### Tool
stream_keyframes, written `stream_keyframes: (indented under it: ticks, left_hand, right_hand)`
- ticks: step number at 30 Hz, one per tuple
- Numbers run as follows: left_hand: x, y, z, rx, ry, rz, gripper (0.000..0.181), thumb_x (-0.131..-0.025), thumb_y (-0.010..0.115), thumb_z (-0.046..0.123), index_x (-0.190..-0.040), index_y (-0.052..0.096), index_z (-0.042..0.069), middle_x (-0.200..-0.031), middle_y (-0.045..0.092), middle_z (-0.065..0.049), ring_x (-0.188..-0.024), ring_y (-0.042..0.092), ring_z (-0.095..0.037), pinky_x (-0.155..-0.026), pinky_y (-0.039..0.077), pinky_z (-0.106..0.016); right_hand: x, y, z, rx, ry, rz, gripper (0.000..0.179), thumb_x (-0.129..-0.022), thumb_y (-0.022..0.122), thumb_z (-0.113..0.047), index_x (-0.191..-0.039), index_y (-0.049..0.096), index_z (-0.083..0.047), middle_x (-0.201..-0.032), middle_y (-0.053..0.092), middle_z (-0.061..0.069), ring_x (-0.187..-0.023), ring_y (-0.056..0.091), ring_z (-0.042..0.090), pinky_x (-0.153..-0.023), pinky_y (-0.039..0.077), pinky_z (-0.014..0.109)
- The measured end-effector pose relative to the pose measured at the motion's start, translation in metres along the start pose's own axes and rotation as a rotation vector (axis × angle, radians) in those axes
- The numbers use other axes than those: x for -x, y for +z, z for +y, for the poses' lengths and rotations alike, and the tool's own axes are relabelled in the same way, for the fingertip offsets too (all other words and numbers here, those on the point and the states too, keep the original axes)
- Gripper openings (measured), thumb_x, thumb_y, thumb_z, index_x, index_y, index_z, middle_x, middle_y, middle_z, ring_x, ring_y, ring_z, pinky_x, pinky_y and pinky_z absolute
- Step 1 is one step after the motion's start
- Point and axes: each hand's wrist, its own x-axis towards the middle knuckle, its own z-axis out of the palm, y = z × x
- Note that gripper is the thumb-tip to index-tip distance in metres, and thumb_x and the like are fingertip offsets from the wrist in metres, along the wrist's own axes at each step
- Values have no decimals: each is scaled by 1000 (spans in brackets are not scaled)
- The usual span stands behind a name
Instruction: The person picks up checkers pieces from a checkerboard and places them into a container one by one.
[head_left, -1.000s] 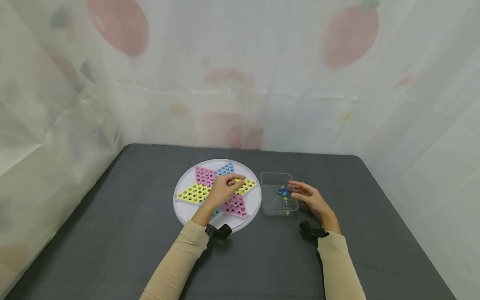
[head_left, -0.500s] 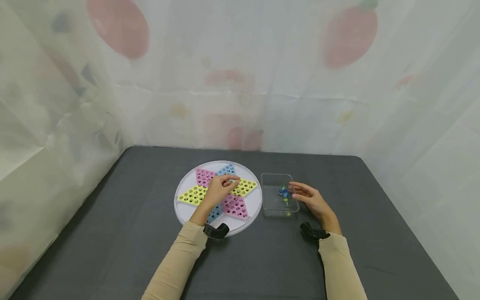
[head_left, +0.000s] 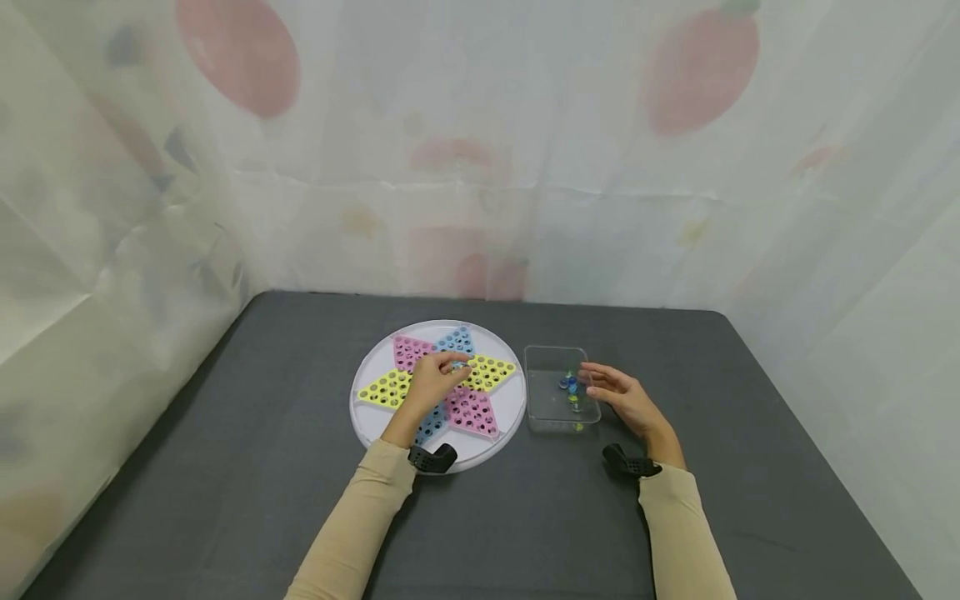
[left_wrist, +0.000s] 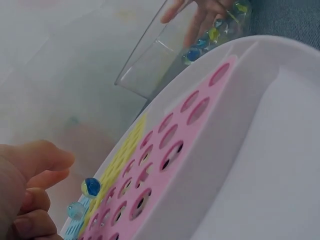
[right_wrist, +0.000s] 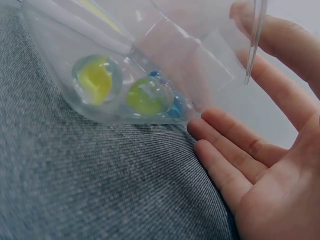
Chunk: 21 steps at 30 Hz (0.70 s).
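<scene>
A round white Chinese checkers board (head_left: 510,407) bears a pink, yellow and blue perforated star. My left hand (head_left: 431,385) hovers over its middle, thumb and index finger extended, other fingers curled. In the left wrist view, a blue-and-yellow marble (left_wrist: 91,187) and a pale blue marble (left_wrist: 76,210) sit on the board just beyond the fingertips, apart from them. Nothing visible is between those fingers. My right hand (head_left: 630,406) is at the right side of a clear plastic box (head_left: 543,407), its fairly straight fingers (right_wrist: 227,127) at the wall. Several marbles (head_left: 572,388) lie inside.
The box stands close to the board's right edge on a dark grey table (head_left: 510,533). A patterned pale curtain (head_left: 585,242) hangs behind the table and along both sides. Black wrist cameras (head_left: 433,460) sit on both wrists.
My left hand has drawn slightly left over the board, its index finger and thumb now farther from the yellow right-hand point. The right hand stays beside the box.
</scene>
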Motion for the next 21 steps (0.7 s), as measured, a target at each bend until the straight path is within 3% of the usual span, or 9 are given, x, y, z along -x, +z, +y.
stream_keyframes:
  ticks: [4,10,21]
  left_hand:
    - [-1,1,-2,-26,-38,4,26,-88,68,17,-109,72,3,-57,26,4,-52,23,-10,-51,22,-22]
    - [-3,1,-4,-46,-43,-10,26,-87,68,17,-109,72,4,-54,24,6,-52,21,-11,-51,21,-22]
    - [-10,-1,-4,-81,-79,-42,27,-86,69,18,-109,72,4,-54,30,6,-50,25,-8,-50,24,-22]
  right_hand:
    - [1,0,1,-3,2,0,57,-96,57,-12,-144,34,9,-131,58,-6,-119,54,-5,-95,44,10]
    - [2,-1,2,-6,0,-5,57,-96,57,-13,-144,34,8,-133,58,-5,-119,55,-4,-95,44,10]
    - [0,-2,4,-6,-19,-12,58,-96,57,-13,-144,33,8,-134,57,-4,-120,54,-4,-95,44,10]
